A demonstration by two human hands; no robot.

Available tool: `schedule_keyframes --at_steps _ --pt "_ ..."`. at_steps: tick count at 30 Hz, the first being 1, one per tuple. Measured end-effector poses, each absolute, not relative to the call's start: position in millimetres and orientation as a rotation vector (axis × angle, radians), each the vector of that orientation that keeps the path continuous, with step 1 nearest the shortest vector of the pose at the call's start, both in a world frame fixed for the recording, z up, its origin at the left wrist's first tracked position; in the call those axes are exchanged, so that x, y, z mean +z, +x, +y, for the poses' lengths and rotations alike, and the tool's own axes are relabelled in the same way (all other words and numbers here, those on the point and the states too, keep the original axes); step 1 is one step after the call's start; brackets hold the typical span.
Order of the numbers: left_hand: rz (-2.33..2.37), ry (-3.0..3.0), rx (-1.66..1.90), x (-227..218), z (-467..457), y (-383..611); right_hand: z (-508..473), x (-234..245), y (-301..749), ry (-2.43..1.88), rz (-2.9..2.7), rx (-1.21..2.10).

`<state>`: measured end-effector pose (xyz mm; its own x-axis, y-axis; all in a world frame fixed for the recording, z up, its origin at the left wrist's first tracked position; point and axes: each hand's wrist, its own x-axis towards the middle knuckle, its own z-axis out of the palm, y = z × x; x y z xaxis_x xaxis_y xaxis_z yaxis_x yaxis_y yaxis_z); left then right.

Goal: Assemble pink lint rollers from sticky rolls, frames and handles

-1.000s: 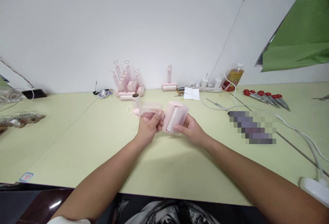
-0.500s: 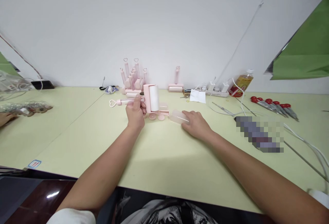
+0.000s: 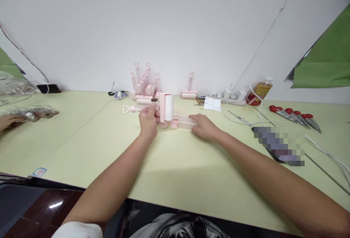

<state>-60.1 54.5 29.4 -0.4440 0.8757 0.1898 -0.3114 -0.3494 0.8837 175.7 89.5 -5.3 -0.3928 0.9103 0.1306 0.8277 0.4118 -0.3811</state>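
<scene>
My left hand (image 3: pixel 149 121) is closed around the clear handle of a pink lint roller (image 3: pixel 168 107), whose white roll stands upright and faces right. The handle's heart-shaped loop (image 3: pixel 126 109) sticks out to the left. In my right hand (image 3: pixel 203 125), the fingers grip the right end of a clear plastic cover (image 3: pixel 186 123) low over the table. The cover's left end meets or overlaps the small pink parts (image 3: pixel 173 124) under the roller; I cannot tell if they are joined. Two of these parts are round.
Several pink lint rollers (image 3: pixel 144 100) stand by the wall, with another roller (image 3: pixel 189 95) to their right. Farther right are white paper (image 3: pixel 212 104), a power strip (image 3: pixel 232 101), a bottle (image 3: pixel 259 91), red-capped tools (image 3: pixel 296 114) and a blurred-out dark object (image 3: pixel 276 145). Another person's hand (image 3: pixel 9 122) is at far left.
My right hand has moved the clear cover left, up against the pink parts beneath the roller. The left hand keeps its grip on the lint roller, and the whole view has shifted slightly.
</scene>
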Motion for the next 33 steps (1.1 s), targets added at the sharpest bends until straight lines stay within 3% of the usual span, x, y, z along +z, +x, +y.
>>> schedule_keyframes --at_steps 15,19,21,27,33 --pt "0.961 1.045 1.640 9.7 44.2 -37.8 113.9 6.0 192.3 -1.558 -2.138 0.375" --pt "0.865 1.098 1.525 9.6 32.5 -25.7 67.1 12.4 165.0 -1.048 -1.778 1.051" --pt "0.806 1.179 1.416 8.9 24.4 -19.3 46.4 13.8 158.3 -0.919 -1.667 1.193" --pt "0.697 1.563 1.043 2.1 15.6 -17.6 30.0 11.7 184.2 -1.039 -1.285 1.509" --pt "0.833 1.464 1.057 -1.0 24.5 -22.9 28.3 7.5 197.1 -1.042 -1.611 1.860"
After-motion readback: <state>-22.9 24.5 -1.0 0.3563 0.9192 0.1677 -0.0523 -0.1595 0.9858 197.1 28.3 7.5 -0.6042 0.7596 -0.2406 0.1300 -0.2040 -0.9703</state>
